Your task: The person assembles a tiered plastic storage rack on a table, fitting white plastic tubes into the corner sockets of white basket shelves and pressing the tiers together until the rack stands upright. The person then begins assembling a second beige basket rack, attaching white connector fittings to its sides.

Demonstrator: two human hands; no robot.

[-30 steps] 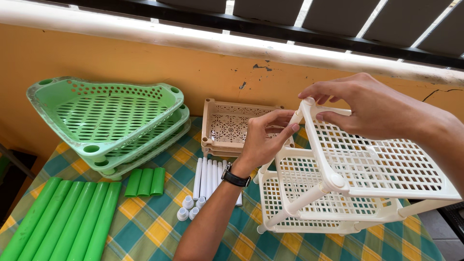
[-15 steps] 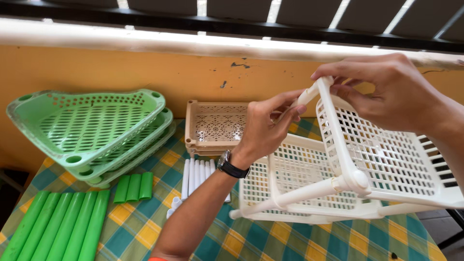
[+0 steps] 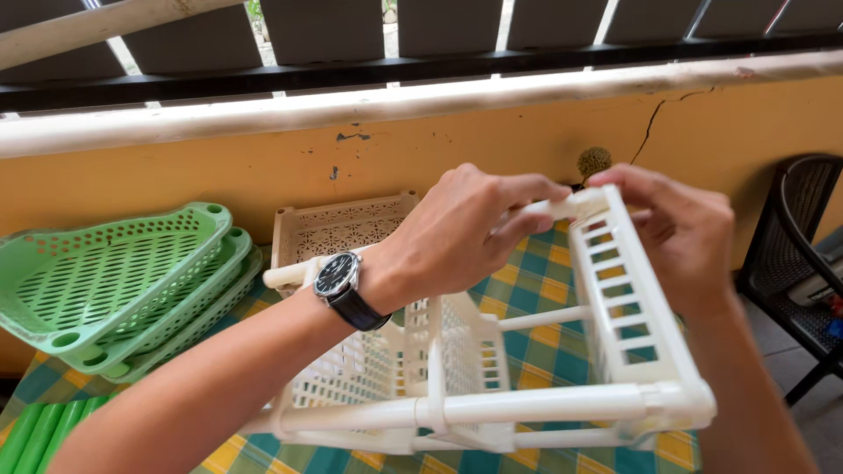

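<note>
Nearest me, the white plastic rack (image 3: 492, 386) lay tipped on its side over the checked surface (image 3: 544, 285), its tubes and perforated shelves facing me. My left hand (image 3: 457, 233), a dark watch (image 3: 338, 279) on its wrist, was closed around a white tube (image 3: 549, 209) at the rack's far top edge. My right hand (image 3: 680, 233) gripped the end shelf just beside it. Farther left sat stacked green baskets (image 3: 114, 281) above green tubes (image 3: 39, 430); behind, beige trays (image 3: 338, 230) stood against the yellow wall (image 3: 263, 171).
</note>
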